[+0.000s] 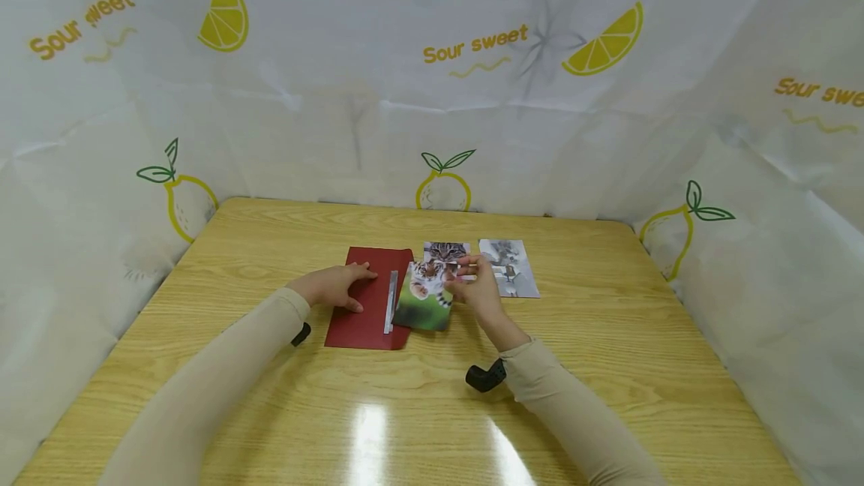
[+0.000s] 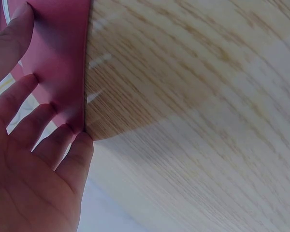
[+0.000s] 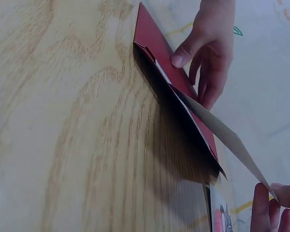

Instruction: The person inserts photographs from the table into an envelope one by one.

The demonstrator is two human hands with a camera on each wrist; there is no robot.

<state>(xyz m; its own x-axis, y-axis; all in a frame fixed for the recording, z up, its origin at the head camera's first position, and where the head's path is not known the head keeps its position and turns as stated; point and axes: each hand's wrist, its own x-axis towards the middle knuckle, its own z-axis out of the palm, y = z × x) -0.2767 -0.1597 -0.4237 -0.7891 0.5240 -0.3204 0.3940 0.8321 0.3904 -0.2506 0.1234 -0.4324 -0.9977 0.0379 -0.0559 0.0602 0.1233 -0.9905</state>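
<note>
My left hand [image 1: 334,287] rests with spread fingertips on a red envelope [image 1: 354,332] that lies on the table. A pale strip [image 1: 390,302] runs along the envelope's right side. My right hand [image 1: 481,295] pinches a tiger photo card [image 1: 424,310] by its upper right edge, between thumb and fingers. In the right wrist view the card [image 3: 224,130] slants up from the envelope's open edge, where its lower end meets the mouth. Just behind it lies a cat photo card [image 1: 447,250], partly covered by the tiger card and my fingers.
To the right of the cat card, a grey-and-white picture card [image 1: 516,268] lies flat, partly behind my right hand. The wooden table [image 1: 594,343] is backed by a white lemon-print curtain [image 1: 324,126]. A black device [image 1: 486,377] sits at my right wrist.
</note>
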